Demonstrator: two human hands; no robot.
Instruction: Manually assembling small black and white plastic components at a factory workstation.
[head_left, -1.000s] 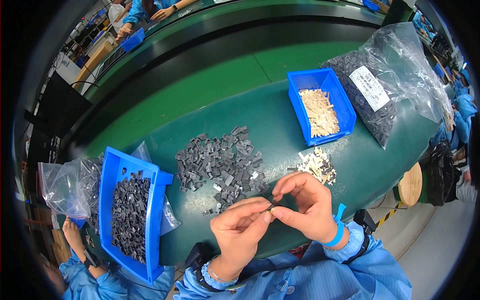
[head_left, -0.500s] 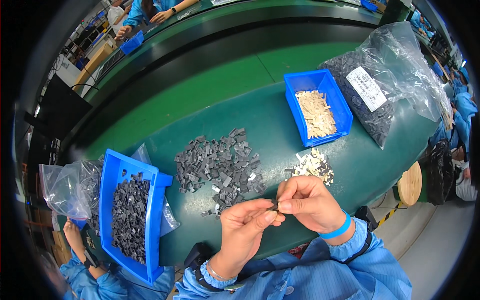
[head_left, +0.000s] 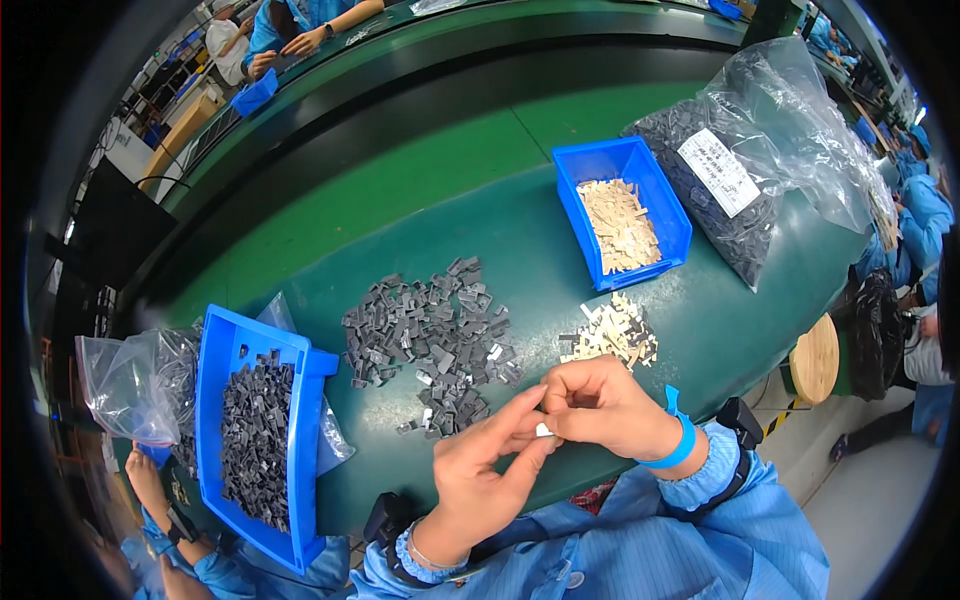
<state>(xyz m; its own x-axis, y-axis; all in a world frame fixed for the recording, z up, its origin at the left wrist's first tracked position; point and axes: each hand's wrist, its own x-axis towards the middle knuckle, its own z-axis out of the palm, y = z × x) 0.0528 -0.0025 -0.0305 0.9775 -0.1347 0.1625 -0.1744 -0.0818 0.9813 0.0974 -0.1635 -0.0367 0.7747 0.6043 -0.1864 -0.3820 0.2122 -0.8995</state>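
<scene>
Over the near edge of the table, my two hands meet fingertip to fingertip. Between them a small white piece [head_left: 543, 430] shows, pinched by the thumb and fingers of my right hand [head_left: 608, 412]. My left hand [head_left: 482, 475] has thumb and fingers closed around the same spot; what they grip is mostly hidden. Beyond my left hand lies a loose heap of small dark grey plastic parts [head_left: 425, 325], a few with white faces. Just past my right hand is a smaller pile of cream and black strips [head_left: 612, 335].
A blue bin [head_left: 660, 265] of cream strips stands at the back right, beside a clear bag [head_left: 715, 185] of dark parts. At left sit a long blue bin [head_left: 312, 440] of dark parts and another plastic bag [head_left: 135, 385]. A co-worker's hand [head_left: 145, 475] is lower left.
A small white piece now shows between my fingertips, where a dark part was visible before. My left fingers have straightened and my right fingers curled in. The view has shifted slightly.
</scene>
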